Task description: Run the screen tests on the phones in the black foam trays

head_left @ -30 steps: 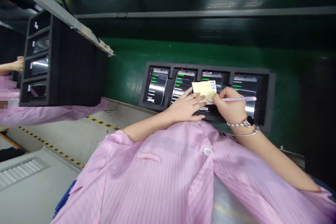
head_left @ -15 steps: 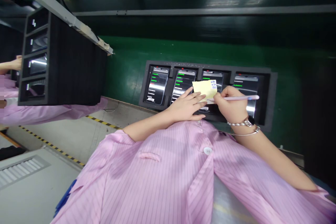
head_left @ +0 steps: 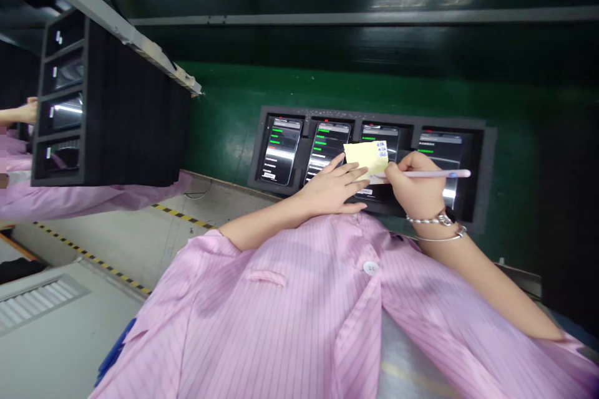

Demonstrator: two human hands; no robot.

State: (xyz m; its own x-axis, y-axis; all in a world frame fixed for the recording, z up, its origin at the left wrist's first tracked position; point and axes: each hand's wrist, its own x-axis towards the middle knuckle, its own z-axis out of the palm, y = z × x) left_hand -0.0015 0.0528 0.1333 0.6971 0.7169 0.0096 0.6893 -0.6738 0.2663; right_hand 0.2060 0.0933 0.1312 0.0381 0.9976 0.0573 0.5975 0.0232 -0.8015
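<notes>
The person's left hand [head_left: 330, 187] lies flat, fingers [head_left: 355, 170] extended and slightly spread, pressing the lower edge of a yellow sticky note [head_left: 365, 159] without gripping it. The right hand [head_left: 414, 184] has its fingers closed around a pale pink pen [head_left: 435, 173], tip at the note. The note, with small blue handwriting, rests across two smartphones [head_left: 327, 149] in a black foam tray [head_left: 489, 181] on a green worktop [head_left: 224, 124]. A second foam tray [head_left: 135, 106] stands well left, beside a co-worker's pink sleeve [head_left: 84, 199].
</notes>
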